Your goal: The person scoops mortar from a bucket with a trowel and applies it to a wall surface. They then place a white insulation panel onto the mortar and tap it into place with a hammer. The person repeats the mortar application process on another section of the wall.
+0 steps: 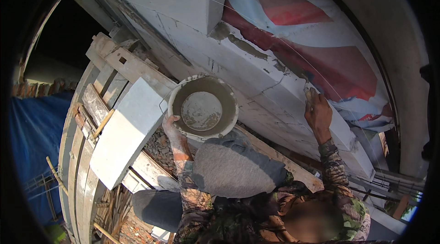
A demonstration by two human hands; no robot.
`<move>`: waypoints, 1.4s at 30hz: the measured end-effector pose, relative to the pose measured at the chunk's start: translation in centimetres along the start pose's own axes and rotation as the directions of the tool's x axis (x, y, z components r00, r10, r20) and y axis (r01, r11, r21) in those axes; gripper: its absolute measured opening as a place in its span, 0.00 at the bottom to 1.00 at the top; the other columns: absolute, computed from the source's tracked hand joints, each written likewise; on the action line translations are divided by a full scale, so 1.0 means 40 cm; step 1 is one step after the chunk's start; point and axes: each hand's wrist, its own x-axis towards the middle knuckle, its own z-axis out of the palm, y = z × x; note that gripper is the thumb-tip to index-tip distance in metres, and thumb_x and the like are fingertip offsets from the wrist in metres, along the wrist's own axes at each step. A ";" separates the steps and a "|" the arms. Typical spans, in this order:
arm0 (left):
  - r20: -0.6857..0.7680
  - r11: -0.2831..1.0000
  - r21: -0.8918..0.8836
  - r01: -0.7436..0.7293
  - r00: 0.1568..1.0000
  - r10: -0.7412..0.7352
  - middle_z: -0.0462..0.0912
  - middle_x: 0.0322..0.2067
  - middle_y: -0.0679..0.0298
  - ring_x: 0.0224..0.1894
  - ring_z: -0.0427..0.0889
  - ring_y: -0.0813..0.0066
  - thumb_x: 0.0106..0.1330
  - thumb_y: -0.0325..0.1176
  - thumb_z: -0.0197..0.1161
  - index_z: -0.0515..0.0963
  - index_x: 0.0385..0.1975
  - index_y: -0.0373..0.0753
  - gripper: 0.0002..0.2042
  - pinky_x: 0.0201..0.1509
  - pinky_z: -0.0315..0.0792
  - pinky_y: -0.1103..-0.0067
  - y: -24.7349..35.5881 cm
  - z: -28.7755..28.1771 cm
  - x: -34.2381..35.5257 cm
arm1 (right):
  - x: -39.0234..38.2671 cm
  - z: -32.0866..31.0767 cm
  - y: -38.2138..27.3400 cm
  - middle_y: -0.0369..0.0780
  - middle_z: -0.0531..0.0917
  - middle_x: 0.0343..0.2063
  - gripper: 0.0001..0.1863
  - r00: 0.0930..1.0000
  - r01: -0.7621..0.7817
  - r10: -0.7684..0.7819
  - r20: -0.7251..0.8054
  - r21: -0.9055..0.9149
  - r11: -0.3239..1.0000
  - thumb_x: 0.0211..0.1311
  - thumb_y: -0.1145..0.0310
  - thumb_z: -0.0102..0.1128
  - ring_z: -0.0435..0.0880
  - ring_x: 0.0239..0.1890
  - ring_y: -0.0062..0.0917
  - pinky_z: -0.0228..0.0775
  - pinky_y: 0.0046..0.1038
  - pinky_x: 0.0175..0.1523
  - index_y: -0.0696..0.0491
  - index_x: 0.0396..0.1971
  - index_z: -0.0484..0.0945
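Observation:
My left hand (173, 129) grips the rim of a round mortar bucket (230, 95), its thumb over the edge. Grey mortar coats the bucket's inside, with a thin layer on the bottom. Over the top of a white block wall (263, 76), my right hand (318, 113) is closed around a trowel (306, 84), mostly hidden by the fingers and the viewing angle. Grey mortar patches (247, 46) lie along the wall's top, ahead of that hand. One large white block (183, 1) sits on the wall farther along to the left.
Another white block (130, 131) rests on wooden scaffold planks (85, 170) at my left. A thin string (293, 49) runs along the wall. Behind it hangs a red and white sheet (330, 67). A blue tarp (36, 138) lies far left; rubble (160, 150) shows below the planks.

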 end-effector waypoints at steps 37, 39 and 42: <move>0.026 0.992 0.089 -0.088 0.996 0.086 0.82 0.36 0.60 0.36 0.78 0.68 0.49 0.25 0.56 0.80 0.42 0.25 0.19 0.46 0.73 0.76 -0.010 0.044 -0.025 | 0.067 -0.032 -0.019 0.45 0.87 0.34 0.25 0.906 -0.310 0.009 0.423 0.648 0.696 0.64 0.63 0.68 0.84 0.29 0.29 0.76 0.30 0.38 0.62 0.57 0.81; 0.007 0.993 0.097 -0.072 0.997 0.071 0.81 0.36 0.60 0.36 0.78 0.68 0.50 0.25 0.56 0.80 0.41 0.26 0.18 0.46 0.73 0.76 -0.011 0.035 -0.015 | 0.049 -0.039 0.002 0.52 0.88 0.37 0.24 0.997 0.019 -0.046 0.058 0.409 0.913 0.64 0.64 0.67 0.87 0.32 0.37 0.78 0.34 0.42 0.62 0.57 0.81; -0.010 0.989 0.143 -0.030 0.999 0.031 0.84 0.38 0.59 0.40 0.82 0.65 0.52 0.28 0.57 0.80 0.44 0.29 0.19 0.48 0.76 0.71 -0.012 0.028 -0.006 | 0.002 -0.033 0.019 0.58 0.85 0.37 0.23 0.998 -0.003 -0.001 0.063 0.053 0.999 0.66 0.63 0.64 0.86 0.36 0.47 0.77 0.39 0.46 0.62 0.56 0.79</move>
